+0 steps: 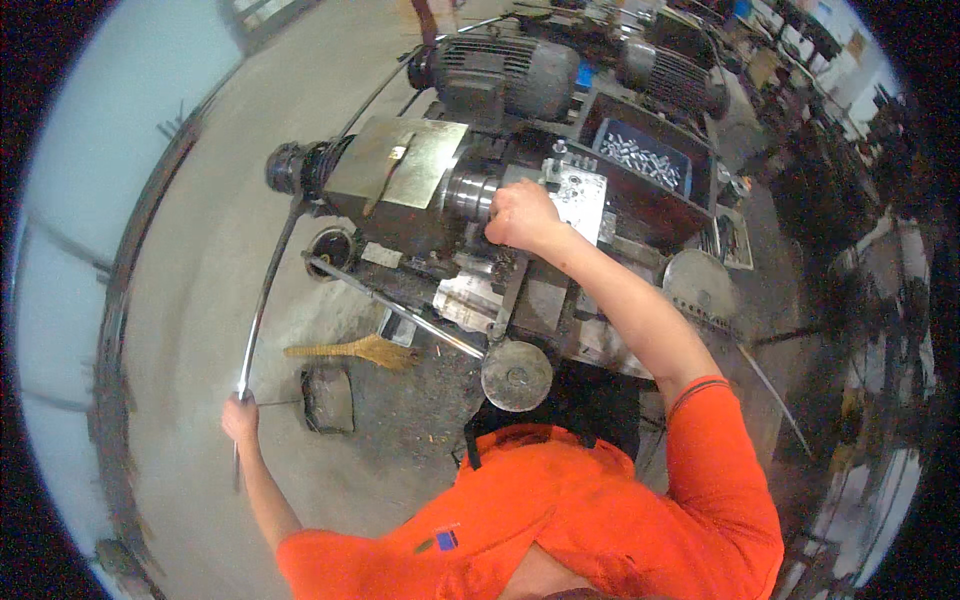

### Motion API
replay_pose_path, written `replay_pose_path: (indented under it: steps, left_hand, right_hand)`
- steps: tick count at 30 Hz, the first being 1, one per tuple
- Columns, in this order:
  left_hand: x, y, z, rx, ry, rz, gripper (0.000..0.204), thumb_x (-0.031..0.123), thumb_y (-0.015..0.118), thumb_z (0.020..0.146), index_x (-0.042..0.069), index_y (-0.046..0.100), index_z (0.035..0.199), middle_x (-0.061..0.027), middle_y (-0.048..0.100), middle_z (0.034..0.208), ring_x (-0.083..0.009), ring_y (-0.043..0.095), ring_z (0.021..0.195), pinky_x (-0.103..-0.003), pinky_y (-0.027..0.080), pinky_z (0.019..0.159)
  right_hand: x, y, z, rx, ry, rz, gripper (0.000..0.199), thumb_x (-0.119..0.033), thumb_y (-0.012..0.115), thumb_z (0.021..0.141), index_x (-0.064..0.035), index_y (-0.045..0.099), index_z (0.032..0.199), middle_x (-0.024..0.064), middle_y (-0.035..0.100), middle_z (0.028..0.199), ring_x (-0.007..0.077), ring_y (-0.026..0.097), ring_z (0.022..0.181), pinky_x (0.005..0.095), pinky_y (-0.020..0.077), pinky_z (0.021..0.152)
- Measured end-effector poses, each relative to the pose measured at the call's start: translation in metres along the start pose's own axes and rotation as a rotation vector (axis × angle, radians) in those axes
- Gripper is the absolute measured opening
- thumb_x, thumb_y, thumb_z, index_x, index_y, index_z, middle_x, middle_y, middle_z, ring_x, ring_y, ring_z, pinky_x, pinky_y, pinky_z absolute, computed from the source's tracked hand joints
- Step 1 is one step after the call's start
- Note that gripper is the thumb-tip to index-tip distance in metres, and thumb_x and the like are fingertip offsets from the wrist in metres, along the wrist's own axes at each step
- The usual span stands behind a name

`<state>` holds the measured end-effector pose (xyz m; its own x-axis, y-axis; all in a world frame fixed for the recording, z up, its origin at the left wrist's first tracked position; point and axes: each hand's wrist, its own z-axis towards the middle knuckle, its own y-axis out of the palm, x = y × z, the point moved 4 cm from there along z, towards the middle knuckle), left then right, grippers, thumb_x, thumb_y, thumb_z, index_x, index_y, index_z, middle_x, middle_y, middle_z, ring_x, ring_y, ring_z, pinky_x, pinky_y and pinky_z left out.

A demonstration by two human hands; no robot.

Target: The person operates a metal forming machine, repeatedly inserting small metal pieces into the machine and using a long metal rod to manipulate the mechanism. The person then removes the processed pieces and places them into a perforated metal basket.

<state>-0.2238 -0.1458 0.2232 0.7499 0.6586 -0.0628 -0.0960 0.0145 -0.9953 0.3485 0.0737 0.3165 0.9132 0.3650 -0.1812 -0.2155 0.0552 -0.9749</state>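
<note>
In the head view, a long metal rod (pixel 262 300) is gripped at its near end by the closed left hand (pixel 239 417), out past the lathe's (pixel 420 190) left end. The right hand (pixel 520 215) is closed against the chuck (pixel 470 193) at the lathe's middle, beside a tray of metal parts (pixel 645 155).

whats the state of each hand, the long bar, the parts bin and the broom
left hand: closed around the near end of the bar
right hand: at the lathe chuck, grip unclear
long metal bar: runs into the lathe's rear
parts bin: holds small metal pieces
broom: lying on the floor
</note>
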Motion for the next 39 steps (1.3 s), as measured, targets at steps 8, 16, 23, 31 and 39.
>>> replay_pose_path:
  steps: [8,16,23,31,39]
  left_hand:
    - [-0.021,0.020,0.055,0.032,-0.012,-0.013,0.039,0.038,0.060,0.077,-0.001,0.065,0.080,-0.0196,0.064,0.077,-0.0361,0.063,0.073,-0.044,0.050,0.066]
    - [0.041,-0.018,-0.072,0.050,-0.064,-0.172,0.045,0.040,0.061,0.071,-0.002,0.063,0.089,-0.0229,0.063,0.084,-0.0369,0.062,0.081,-0.046,0.048,0.073]
    - [0.041,0.007,-0.099,-0.169,-0.039,-0.262,0.040,0.036,0.065,0.071,0.001,0.060,0.088,-0.0201,0.063,0.083,-0.0368,0.061,0.080,-0.046,0.047,0.071]
    - [0.200,-0.116,-0.145,0.031,0.646,-0.324,0.036,0.028,0.064,0.077,0.004,0.060,0.104,-0.0151,0.063,0.072,-0.0332,0.061,0.068,-0.042,0.047,0.062]
    - [0.390,-0.077,-0.158,-0.098,1.158,-0.595,0.022,0.019,0.055,0.085,0.000,0.064,0.091,-0.0191,0.064,0.080,-0.0348,0.061,0.073,-0.039,0.047,0.065]
  right_hand:
    - [0.000,0.001,0.000,-0.033,0.050,0.065,0.027,-0.021,0.060,0.051,-0.0023,0.067,0.071,0.0170,0.064,0.082,0.0347,0.058,0.086,0.0394,0.0493,0.077]
    - [-0.003,-0.002,-0.005,-0.051,-0.032,0.043,0.025,-0.020,0.061,0.057,-0.0036,0.067,0.075,0.0149,0.065,0.081,0.0306,0.060,0.083,0.0380,0.0496,0.075]
    - [-0.003,-0.012,-0.012,-0.020,-0.054,-0.013,0.023,-0.021,0.061,0.060,-0.0076,0.069,0.076,0.0140,0.066,0.080,0.0298,0.064,0.078,0.0380,0.0502,0.072]
    - [0.172,-0.065,-0.069,0.112,0.530,0.107,0.033,-0.031,0.062,0.060,-0.0072,0.068,0.082,0.0151,0.066,0.086,0.0296,0.064,0.084,0.0404,0.0513,0.072]
    - [0.227,-0.060,-0.141,0.501,0.367,0.204,0.033,-0.024,0.061,0.057,-0.0121,0.069,0.088,0.0145,0.064,0.090,0.0322,0.060,0.087,0.0388,0.0497,0.078]
